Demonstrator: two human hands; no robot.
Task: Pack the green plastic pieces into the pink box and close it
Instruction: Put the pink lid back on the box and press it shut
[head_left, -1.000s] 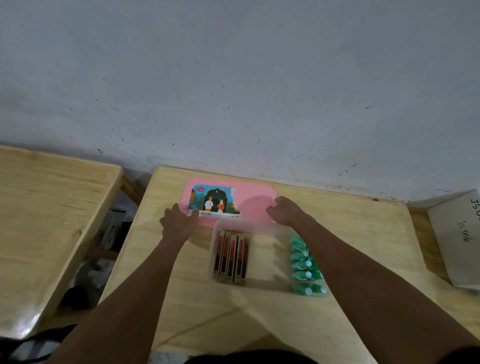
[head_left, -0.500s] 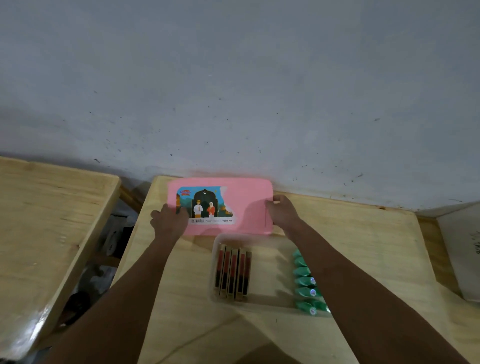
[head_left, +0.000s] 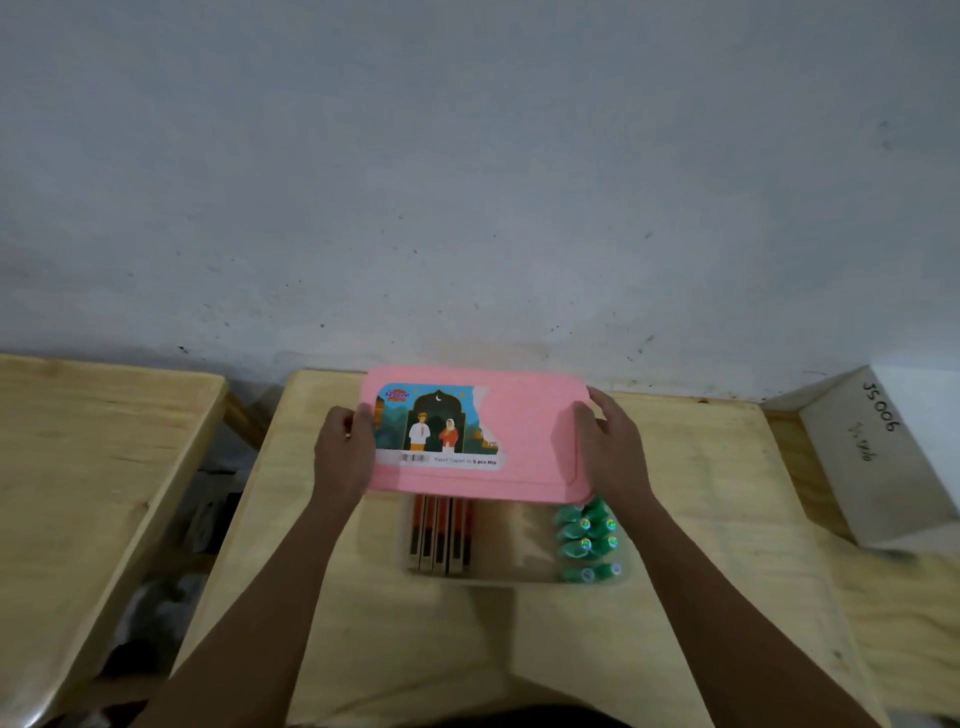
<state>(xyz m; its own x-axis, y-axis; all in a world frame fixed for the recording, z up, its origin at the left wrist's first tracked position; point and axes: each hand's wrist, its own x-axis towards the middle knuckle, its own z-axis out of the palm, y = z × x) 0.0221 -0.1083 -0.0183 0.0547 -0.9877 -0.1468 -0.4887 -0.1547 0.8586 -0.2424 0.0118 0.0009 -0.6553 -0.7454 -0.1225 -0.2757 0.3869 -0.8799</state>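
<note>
Pink lid (head_left: 524, 441) is held at both short ends: left hand (head_left: 340, 452) grips its left edge, right hand (head_left: 610, 447) grips its right edge, fingers curled round the rim. The lid's near edge overlaps the far end of the clear tray (head_left: 514, 574) on the wooden table (head_left: 717, 545). Green plastic pieces (head_left: 587, 540) lie stacked in the tray's right side and red-and-dark sticks (head_left: 441, 535) in its left.

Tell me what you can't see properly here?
Head view:
- Far half of the clear box: hidden by the pink lid, so the green pieces cannot be counted.
- Tops of the red sticks: covered by the lid.
- Small print on the lid's label: too small.
- White box: cut off by the right edge.
</note>
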